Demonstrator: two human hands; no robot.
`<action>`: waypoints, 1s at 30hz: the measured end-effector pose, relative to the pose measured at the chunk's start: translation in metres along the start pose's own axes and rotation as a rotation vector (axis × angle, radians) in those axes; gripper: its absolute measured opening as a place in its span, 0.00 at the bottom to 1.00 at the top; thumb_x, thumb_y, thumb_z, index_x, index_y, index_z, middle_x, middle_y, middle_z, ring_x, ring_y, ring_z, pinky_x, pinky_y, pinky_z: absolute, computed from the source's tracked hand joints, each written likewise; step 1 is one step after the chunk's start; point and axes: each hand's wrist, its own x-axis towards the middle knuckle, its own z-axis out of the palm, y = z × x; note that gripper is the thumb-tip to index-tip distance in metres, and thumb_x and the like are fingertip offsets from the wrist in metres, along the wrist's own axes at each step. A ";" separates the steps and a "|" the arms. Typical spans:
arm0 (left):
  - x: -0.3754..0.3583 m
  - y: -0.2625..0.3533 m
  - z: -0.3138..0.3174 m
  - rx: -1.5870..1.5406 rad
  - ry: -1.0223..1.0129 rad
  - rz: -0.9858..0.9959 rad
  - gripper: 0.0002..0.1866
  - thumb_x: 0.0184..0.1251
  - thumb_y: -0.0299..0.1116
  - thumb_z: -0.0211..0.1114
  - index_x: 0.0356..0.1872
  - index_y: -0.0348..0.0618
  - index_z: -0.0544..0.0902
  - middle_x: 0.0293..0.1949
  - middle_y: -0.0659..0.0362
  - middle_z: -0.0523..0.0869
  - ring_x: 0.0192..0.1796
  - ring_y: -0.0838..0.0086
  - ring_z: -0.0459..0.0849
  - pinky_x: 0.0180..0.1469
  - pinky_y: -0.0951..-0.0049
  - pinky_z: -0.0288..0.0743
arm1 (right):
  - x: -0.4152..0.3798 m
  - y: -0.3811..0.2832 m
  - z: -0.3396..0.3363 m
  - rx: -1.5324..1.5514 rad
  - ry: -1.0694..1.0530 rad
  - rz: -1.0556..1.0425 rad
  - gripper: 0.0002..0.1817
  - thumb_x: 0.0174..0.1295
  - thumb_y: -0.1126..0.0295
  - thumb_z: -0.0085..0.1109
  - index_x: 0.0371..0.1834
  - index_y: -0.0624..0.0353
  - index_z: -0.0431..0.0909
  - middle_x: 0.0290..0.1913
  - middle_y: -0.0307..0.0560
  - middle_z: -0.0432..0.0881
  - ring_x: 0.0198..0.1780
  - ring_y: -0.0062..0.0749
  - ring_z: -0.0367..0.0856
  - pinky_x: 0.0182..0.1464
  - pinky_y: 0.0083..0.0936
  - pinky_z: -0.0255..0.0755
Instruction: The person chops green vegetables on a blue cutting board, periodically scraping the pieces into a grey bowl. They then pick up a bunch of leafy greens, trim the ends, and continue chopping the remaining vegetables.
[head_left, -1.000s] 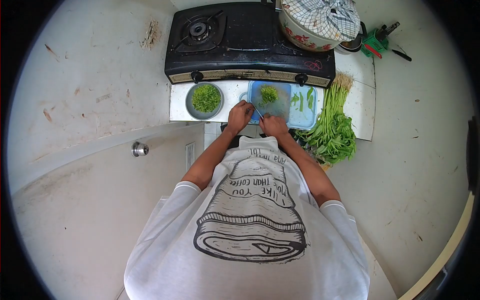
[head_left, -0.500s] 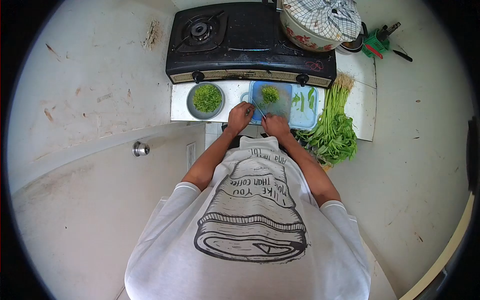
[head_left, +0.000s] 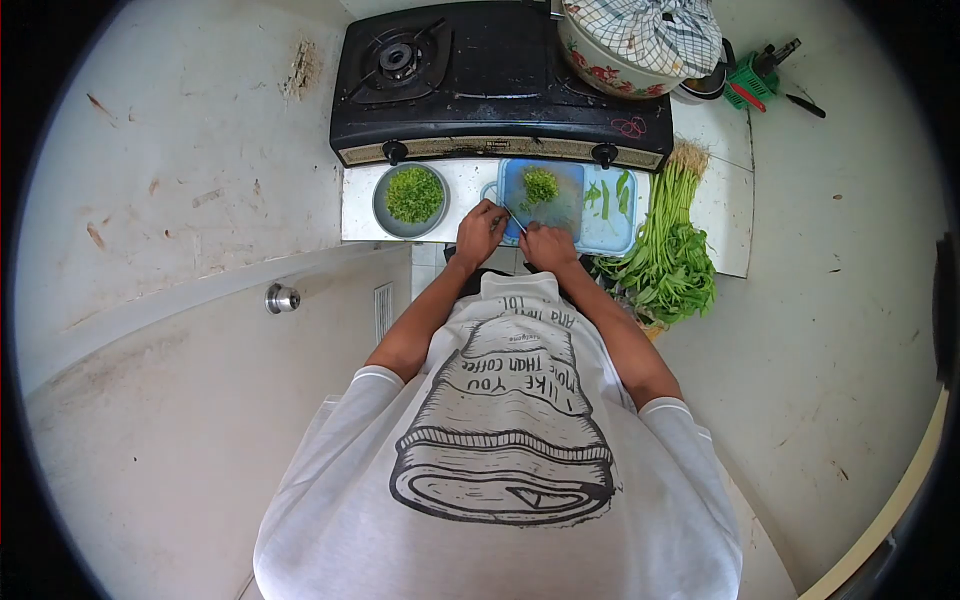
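Note:
My right hand (head_left: 548, 247) is wrapped round a knife (head_left: 516, 221), whose thin blade points up and left over the near left corner of a blue cutting board (head_left: 570, 222). Beside the blade tip, my left hand (head_left: 481, 238) has its fingers curled together; what they pinch is too small to make out. On the board sits a small heap of chopped greens (head_left: 541, 184). A few loose green leaves (head_left: 605, 198) lie in the lighter right part. Left of the board, a grey bowl (head_left: 378, 210) holds more finely chopped greens (head_left: 413, 194).
A black gas stove (head_left: 500, 90) stands right behind the board, bearing a flowered pot (head_left: 610, 70) with a checked cloth. At the right lies a bundle of leafy stems (head_left: 676, 225), overhanging the counter's edge. A green basket (head_left: 745, 84) with utensils is at the far right.
Both hands stay almost in place; the right hand and knife have shifted very slightly to the left. The chopped heap looks the same.

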 end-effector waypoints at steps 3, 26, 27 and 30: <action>0.001 -0.001 0.001 -0.014 0.017 0.020 0.05 0.66 0.29 0.70 0.40 0.43 0.90 0.40 0.53 0.89 0.44 0.54 0.88 0.49 0.57 0.82 | 0.000 0.004 0.005 -0.017 0.021 -0.007 0.21 0.75 0.54 0.52 0.37 0.64 0.83 0.29 0.64 0.88 0.32 0.58 0.90 0.38 0.52 0.84; -0.004 0.000 -0.004 -0.005 0.007 0.015 0.07 0.66 0.29 0.70 0.43 0.44 0.92 0.41 0.54 0.89 0.40 0.58 0.89 0.47 0.59 0.83 | -0.005 -0.001 -0.003 0.016 0.015 0.024 0.23 0.77 0.53 0.51 0.37 0.64 0.83 0.29 0.65 0.88 0.33 0.60 0.90 0.39 0.54 0.84; -0.004 -0.001 -0.003 -0.013 0.011 0.016 0.07 0.66 0.29 0.70 0.43 0.44 0.92 0.40 0.54 0.89 0.40 0.59 0.89 0.47 0.59 0.83 | -0.005 0.000 -0.003 0.017 0.024 0.023 0.23 0.77 0.53 0.51 0.37 0.64 0.83 0.29 0.65 0.88 0.32 0.61 0.90 0.39 0.54 0.84; -0.002 -0.002 -0.003 -0.039 0.004 0.005 0.07 0.66 0.29 0.70 0.42 0.43 0.92 0.38 0.54 0.90 0.38 0.59 0.88 0.46 0.60 0.83 | -0.007 0.002 -0.002 0.020 0.032 0.023 0.24 0.77 0.52 0.51 0.37 0.64 0.83 0.28 0.65 0.88 0.32 0.62 0.90 0.40 0.55 0.84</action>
